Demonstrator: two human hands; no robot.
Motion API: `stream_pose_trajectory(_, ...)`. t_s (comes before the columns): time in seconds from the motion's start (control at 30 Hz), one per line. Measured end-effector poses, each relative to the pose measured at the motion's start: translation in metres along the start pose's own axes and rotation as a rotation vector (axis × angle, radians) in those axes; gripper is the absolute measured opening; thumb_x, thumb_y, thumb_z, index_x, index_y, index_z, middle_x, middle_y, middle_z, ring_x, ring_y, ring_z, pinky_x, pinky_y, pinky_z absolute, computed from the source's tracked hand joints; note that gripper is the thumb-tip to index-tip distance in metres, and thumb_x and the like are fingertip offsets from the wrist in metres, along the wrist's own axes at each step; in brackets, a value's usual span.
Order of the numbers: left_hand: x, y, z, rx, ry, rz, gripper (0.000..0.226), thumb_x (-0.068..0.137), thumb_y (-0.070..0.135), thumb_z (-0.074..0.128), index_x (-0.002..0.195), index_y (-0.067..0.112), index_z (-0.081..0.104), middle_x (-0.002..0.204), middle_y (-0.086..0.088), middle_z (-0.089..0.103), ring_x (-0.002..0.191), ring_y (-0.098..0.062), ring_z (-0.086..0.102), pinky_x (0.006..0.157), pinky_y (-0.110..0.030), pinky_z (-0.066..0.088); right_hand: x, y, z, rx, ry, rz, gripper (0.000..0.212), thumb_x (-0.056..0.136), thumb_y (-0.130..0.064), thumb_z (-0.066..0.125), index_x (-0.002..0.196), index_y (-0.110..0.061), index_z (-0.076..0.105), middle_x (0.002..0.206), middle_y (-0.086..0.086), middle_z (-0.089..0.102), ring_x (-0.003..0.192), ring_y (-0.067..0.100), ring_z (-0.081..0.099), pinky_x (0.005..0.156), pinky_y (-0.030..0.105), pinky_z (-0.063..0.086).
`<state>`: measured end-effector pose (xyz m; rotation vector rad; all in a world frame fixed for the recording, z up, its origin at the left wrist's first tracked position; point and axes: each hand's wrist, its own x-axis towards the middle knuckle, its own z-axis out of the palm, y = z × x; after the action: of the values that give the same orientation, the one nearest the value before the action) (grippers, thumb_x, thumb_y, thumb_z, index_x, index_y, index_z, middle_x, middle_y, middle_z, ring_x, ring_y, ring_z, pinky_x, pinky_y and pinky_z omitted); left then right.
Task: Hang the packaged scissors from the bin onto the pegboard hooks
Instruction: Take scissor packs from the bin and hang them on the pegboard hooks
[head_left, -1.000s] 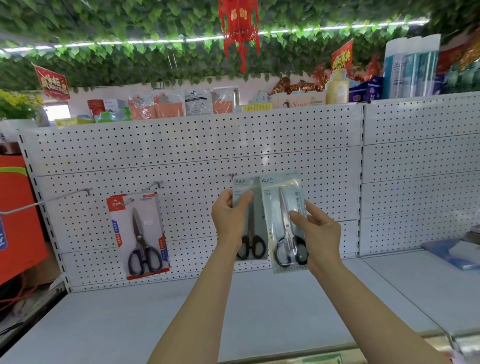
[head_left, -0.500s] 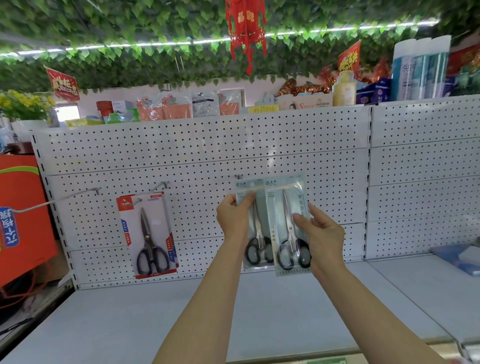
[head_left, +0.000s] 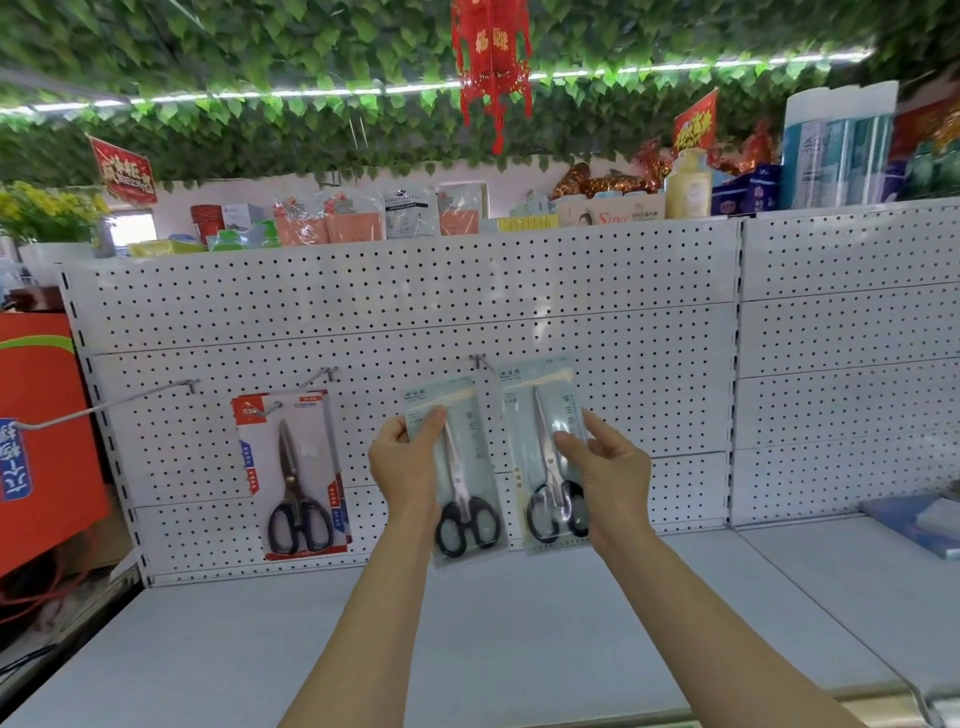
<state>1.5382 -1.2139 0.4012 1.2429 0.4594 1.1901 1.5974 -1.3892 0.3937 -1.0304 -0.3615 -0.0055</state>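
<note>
The left hand (head_left: 408, 462) pinches a pale packet of black-handled scissors (head_left: 460, 470) by its upper edge, held upright before the white pegboard (head_left: 597, 312). The right hand (head_left: 608, 467) pinches a second packet (head_left: 545, 457) just beside it, its top near a hook (head_left: 480, 359). A red-carded pair of scissors (head_left: 293, 473) hangs further left, above the shelf (head_left: 519, 623).

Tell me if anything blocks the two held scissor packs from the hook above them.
Nothing visible does. The left hand and right hand each hold a pack just below the bare hook; only pegboard lies behind.
</note>
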Motion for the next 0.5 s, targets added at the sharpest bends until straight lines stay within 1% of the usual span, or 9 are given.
stream_pose_trajectory(0.07, 0.008, -0.001, -0.019, 0.026, 0.032, 0.017, 0.016, 0.080, 0.023, 0.081, 0.076, 0.013, 0.068, 0.078, -0.001, 0.071, 0.072, -0.017, 0.061, 0.069, -0.034, 0.054, 0.000, 0.008, 0.008, 0.007, -0.007, 0.018, 0.049, 0.080, 0.004, 0.072, 0.127, -0.004, 0.060, 0.088, 0.004, 0.073, 0.067, 0.002, 0.070, 0.060, 0.011, 0.052)
stream_pose_trajectory(0.1, 0.011, -0.001, -0.028, 0.032, 0.046, 0.023, 0.013, 0.080, 0.021, 0.080, 0.077, 0.017, 0.069, 0.083, -0.001, 0.072, 0.076, -0.016, 0.064, 0.070, -0.032, 0.055, -0.001, 0.011, 0.011, 0.011, -0.012, 0.028, 0.049, 0.081, 0.005, 0.071, 0.127, -0.004, 0.060, 0.089, 0.004, 0.074, 0.067, 0.003, 0.071, 0.059, 0.011, 0.052)
stream_pose_trajectory(0.17, 0.016, 0.000, -0.043, 0.022, 0.061, 0.033, 0.009, 0.081, 0.017, 0.079, 0.083, 0.016, 0.070, 0.087, -0.001, 0.073, 0.081, -0.016, 0.067, 0.072, -0.028, 0.054, 0.000, 0.019, 0.017, 0.010, -0.020, 0.041, 0.047, 0.081, 0.004, 0.071, 0.126, -0.005, 0.061, 0.092, 0.007, 0.075, 0.072, 0.007, 0.072, 0.061, 0.015, 0.054)
stream_pose_trajectory(0.27, 0.023, -0.001, -0.061, 0.023, 0.069, 0.039, 0.010, 0.081, 0.016, 0.079, 0.085, 0.012, 0.071, 0.085, 0.000, 0.073, 0.081, -0.018, 0.068, 0.084, -0.038, 0.057, 0.003, 0.024, 0.023, 0.025, -0.026, 0.052, 0.043, 0.083, 0.003, 0.070, 0.124, -0.007, 0.064, 0.093, 0.008, 0.076, 0.076, 0.013, 0.073, 0.064, 0.020, 0.057)
stream_pose_trajectory(0.37, 0.025, -0.001, -0.069, 0.008, 0.067, 0.031, 0.019, 0.081, 0.018, 0.080, 0.095, 0.009, 0.074, 0.092, -0.005, 0.076, 0.093, -0.027, 0.072, 0.087, -0.045, 0.057, 0.007, 0.026, 0.024, 0.021, -0.023, 0.042, 0.041, 0.084, 0.003, 0.069, 0.123, -0.009, 0.066, 0.092, 0.008, 0.076, 0.077, 0.016, 0.073, 0.065, 0.021, 0.057)
stream_pose_trajectory(0.43, 0.023, 0.000, -0.070, -0.006, 0.055, 0.033, 0.018, 0.081, 0.017, 0.079, 0.097, 0.009, 0.074, 0.094, -0.006, 0.075, 0.095, -0.028, 0.071, 0.087, -0.044, 0.057, 0.009, 0.028, 0.023, 0.017, -0.023, 0.038, 0.040, 0.084, 0.003, 0.068, 0.122, -0.010, 0.066, 0.092, 0.009, 0.076, 0.080, 0.020, 0.073, 0.068, 0.026, 0.059)
stream_pose_trajectory(0.47, 0.022, 0.001, -0.070, -0.011, 0.045, 0.034, 0.017, 0.081, 0.017, 0.079, 0.095, 0.010, 0.074, 0.094, -0.006, 0.075, 0.093, -0.026, 0.071, 0.087, -0.041, 0.056, 0.009, 0.029, 0.022, 0.022, -0.021, 0.045, 0.041, 0.084, 0.003, 0.068, 0.123, -0.010, 0.066, 0.092, 0.009, 0.076, 0.081, 0.020, 0.073, 0.068, 0.027, 0.059)
stream_pose_trajectory(0.5, 0.021, 0.002, -0.070, -0.014, 0.035, 0.037, 0.015, 0.081, 0.018, 0.079, 0.093, 0.011, 0.074, 0.093, -0.005, 0.074, 0.089, -0.025, 0.069, 0.085, -0.039, 0.055, 0.008, 0.030, 0.021, 0.032, -0.016, 0.056, 0.042, 0.084, 0.003, 0.068, 0.124, -0.009, 0.065, 0.092, 0.009, 0.076, 0.078, 0.016, 0.074, 0.066, 0.024, 0.059)
